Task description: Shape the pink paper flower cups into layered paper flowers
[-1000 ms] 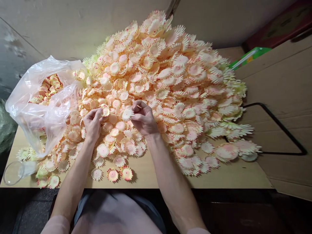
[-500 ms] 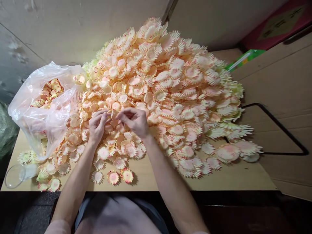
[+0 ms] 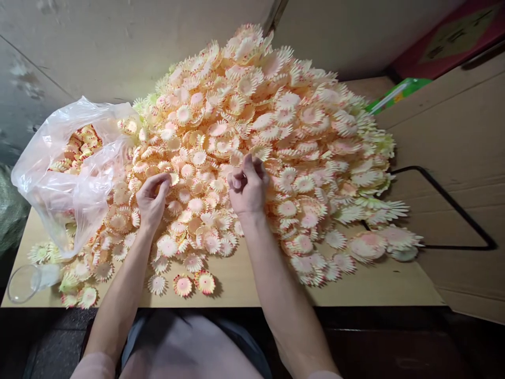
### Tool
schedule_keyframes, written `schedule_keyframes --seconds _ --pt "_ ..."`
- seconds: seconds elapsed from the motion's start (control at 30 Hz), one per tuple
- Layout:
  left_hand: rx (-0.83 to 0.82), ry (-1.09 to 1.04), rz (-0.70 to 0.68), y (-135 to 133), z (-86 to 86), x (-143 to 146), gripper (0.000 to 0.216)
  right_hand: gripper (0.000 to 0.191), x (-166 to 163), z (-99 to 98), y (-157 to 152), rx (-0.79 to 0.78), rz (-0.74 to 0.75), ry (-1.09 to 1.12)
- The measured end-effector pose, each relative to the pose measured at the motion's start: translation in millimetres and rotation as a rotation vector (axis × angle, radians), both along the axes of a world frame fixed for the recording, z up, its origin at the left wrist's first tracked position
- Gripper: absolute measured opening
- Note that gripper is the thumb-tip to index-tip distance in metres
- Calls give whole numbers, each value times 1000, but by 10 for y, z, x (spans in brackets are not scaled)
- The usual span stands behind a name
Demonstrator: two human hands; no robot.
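A large heap of pale artificial flower petal pieces (image 3: pixel 311 152), with fringed edges and pink centres, spreads over the table. Over its front left part is my left hand (image 3: pixel 151 202), thumb and fingertips pinched on a small cream petal piece (image 3: pixel 174 179). My right hand (image 3: pixel 249 190) is turned up above the middle of the heap, its fingers curled and pressed together; whatever they may hold is hidden. Between my hands lie more loose petal pieces (image 3: pixel 195 204). Two petal pieces with red and yellow edges (image 3: pixel 205 282) lie near the table's front edge.
At the left, a clear plastic bag (image 3: pixel 43 158) holds red-edged pieces (image 3: pixel 84 143). A clear round container (image 3: pixel 24 284) lies at the table's (image 3: pixel 236 295) front left corner. Cardboard (image 3: pixel 445 158) and a bent black rod (image 3: pixel 457 205) stand at the right; a wall rises behind.
My right hand has moved away from my left, to the right and slightly up, and turned over. My left hand has shifted slightly left, still pinching.
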State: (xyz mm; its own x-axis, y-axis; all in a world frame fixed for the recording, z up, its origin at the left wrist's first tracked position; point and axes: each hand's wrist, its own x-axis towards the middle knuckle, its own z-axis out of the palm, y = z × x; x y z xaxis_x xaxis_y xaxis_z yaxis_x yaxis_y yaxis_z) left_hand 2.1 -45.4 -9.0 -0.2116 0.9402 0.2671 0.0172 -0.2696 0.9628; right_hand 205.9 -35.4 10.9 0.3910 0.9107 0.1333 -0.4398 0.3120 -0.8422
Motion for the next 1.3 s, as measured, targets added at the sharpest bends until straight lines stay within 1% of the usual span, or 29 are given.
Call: schedule_keyframes --seconds 0.03,0.07,0.17,0.2,0.27,0.37,0.5,0.6,0.7,0.83,1.2,1.3 --pt "11 12 -18 -5 10 6 20 38 0 12 -8 -5 22 9" --pt "22 26 -33 -12 21 16 21 37 -20 25 -25 -16 83 4" --pt "34 47 -93 -41 58 51 23 35 -154 61 -95 -44 367 -104" --pt "30 42 -128 -52 68 58 25 33 -204 63 -113 -37 435 -145" --pt "7 21 -217 -72 82 60 31 30 -279 47 -131 -25 508 -211" --pt "-29 -10 -305 -81 86 38 38 26 -307 2 -127 -18 524 -242" --pt "6 -5 -325 -65 92 7 25 23 -275 -3 -127 -21 583 -218" --pt "-19 -10 -352 -65 108 9 21 23 -265 26 -138 -40 606 -197" --pt "-62 -39 -331 -78 120 23 21 24 -266 34 -143 -58 604 -196" --pt "-66 -49 -331 -88 126 34 21 24 -268 12 -137 -76 593 -183" --pt "-21 -48 -359 -80 137 17 19 25 -260 -21 -122 -83 562 -181" --pt "4 -37 -398 -78 138 16 22 22 -258 -36 -116 -72 549 -193"
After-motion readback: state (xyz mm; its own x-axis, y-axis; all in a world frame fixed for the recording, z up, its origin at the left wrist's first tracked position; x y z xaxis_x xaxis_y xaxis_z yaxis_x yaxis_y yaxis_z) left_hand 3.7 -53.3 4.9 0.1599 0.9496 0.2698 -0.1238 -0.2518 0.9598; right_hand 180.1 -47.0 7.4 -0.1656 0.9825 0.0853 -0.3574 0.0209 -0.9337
